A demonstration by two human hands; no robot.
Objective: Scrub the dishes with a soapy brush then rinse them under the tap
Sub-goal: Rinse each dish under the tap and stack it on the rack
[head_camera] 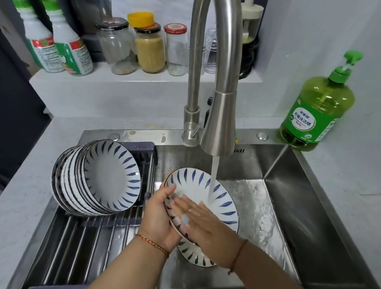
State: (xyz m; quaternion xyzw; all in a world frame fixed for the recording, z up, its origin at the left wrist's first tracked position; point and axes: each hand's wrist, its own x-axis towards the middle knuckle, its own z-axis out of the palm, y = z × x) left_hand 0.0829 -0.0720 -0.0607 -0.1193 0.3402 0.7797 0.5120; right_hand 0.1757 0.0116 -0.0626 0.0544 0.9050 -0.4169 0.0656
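Plate being rinsed: a white plate with blue leaf marks (pixel 203 192) is held tilted over the sink (pixel 297 189), right under the running water (pixel 213 179).
Left hand: the left hand (pixel 159 218) grips the plate's near-left rim, with the thumb over the front edge and the fingers curled behind.
Right hand: the right hand (pixel 203 220) lies flat and open on the plate's face, rubbing it. It holds nothing.
Tap: the tall steel tap (pixel 219 124) pours onto the plate just beside the right fingertips.
Other plate: one more blue-leaf plate (pixel 195 254) sits low in the sink, under the hands.
Clean stack: a row of plates (pixel 102 177) leans on the rack (pixel 97 231) at the left.
Soap bottle: the green bottle (pixel 316 105) stands on the counter (pixel 12 197) at the back right, well apart.
Brush: I cannot see one.
Slip risk: I think the wet plate could slide out, since only one hand grips it. It would drop on the plate below and chip.
Splash risk: a steeper tilt could send water onto the counter.
Stack risk: a bump from the left arm could tip the leaning plates.
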